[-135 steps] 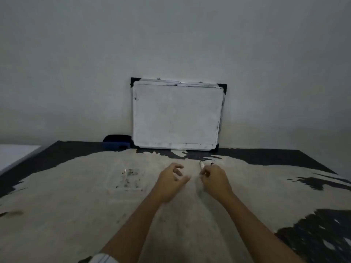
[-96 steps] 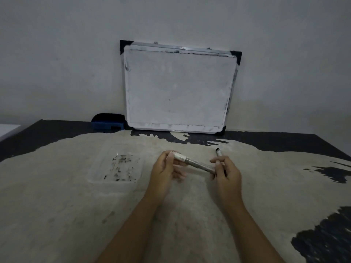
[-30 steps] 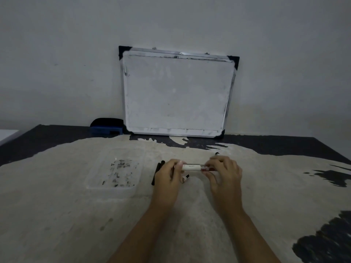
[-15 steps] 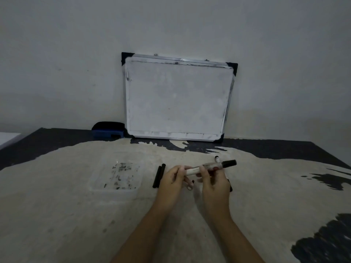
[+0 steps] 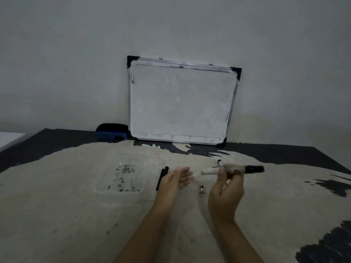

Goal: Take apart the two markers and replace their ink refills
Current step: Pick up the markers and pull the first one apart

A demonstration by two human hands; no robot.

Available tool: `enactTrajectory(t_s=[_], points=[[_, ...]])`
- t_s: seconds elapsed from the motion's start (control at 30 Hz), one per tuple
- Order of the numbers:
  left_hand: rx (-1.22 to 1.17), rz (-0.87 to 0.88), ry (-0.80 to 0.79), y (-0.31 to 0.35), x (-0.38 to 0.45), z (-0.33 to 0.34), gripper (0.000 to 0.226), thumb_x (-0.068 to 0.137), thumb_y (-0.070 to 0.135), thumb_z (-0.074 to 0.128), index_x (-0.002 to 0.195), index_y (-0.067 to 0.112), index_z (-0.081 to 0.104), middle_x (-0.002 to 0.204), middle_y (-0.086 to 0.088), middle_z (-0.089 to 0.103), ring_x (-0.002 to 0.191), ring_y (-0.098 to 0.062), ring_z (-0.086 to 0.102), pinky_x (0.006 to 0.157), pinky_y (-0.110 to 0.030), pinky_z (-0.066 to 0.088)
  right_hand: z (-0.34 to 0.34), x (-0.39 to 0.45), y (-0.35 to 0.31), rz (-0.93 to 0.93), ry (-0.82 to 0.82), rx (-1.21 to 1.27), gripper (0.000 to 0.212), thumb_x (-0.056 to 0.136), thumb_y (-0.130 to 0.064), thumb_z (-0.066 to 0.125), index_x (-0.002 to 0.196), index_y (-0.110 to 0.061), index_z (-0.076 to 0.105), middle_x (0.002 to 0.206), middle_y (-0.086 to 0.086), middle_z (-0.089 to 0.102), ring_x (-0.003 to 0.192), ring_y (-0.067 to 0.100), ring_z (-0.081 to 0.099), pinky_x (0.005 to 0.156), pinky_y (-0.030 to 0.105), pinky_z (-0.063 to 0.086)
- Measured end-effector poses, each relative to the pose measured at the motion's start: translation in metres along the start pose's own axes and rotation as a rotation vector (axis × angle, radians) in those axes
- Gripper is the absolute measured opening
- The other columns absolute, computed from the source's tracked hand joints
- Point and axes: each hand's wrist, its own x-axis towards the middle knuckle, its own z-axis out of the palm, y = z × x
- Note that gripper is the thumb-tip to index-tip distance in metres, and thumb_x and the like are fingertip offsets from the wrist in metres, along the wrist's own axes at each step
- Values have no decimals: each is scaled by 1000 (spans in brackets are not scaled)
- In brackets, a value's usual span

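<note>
Head view: the right hand (image 5: 226, 188) is gripping a marker (image 5: 232, 169) between thumb and fingertips, holding it roughly level above the desk (image 5: 57, 215), with its black cap end pointing right and its white barrel end pointing left. The left hand (image 5: 175, 180) is hovering empty just left of that, fingers spread loosely open with the palm turned toward the marker, not touching it. A second marker (image 5: 220, 162) is lying on the desk just behind the held one; only its white body and dark tip are showing, the rest is hiding behind the held marker and the fingers. A small end piece (image 5: 201, 190), pale with a dark top, is sitting on the desk between the two hands; it is too small to say what part it is. Two thin black refill sticks (image 5: 162, 177) are lying side by side on the desk, just left of the left hand. Further left, a clear plastic tray (image 5: 119, 190) with dark smudges inside is resting on the desk. At the back, a whiteboard (image 5: 180, 103) is leaning against the wall, and a blue-and-black eraser (image 5: 112, 131) is sitting beside its lower left corner. The desk surface is showing worn pale patches over black.
</note>
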Motion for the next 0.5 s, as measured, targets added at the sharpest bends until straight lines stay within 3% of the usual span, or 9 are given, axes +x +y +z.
enactTrajectory(t_s=[0.13,0.37,0.5], points=[[16,11,-13,1,-3,-1,29,96,22,37,101,16,65,103,-6,70,91,-11,67,78,-17,55,3,-3,0,40,-105,-16,8,93,-27,47,86,-22,48,75,-10,53,69,2,53,66,11,45],[103,21,-85,3,-5,-1,26,92,22,48,110,15,65,108,1,69,100,-9,66,87,-19,52,2,-1,-8,249,-78,109,10,92,-21,48,84,-17,54,68,3,54,59,9,50,55,13,42],[116,55,-105,4,-7,0,23,88,14,56,108,10,66,93,2,71,83,-4,69,76,-13,53,-1,6,-11,446,-29,240,12,93,-17,49,93,-10,60,68,7,56,53,-2,54,48,11,45]])
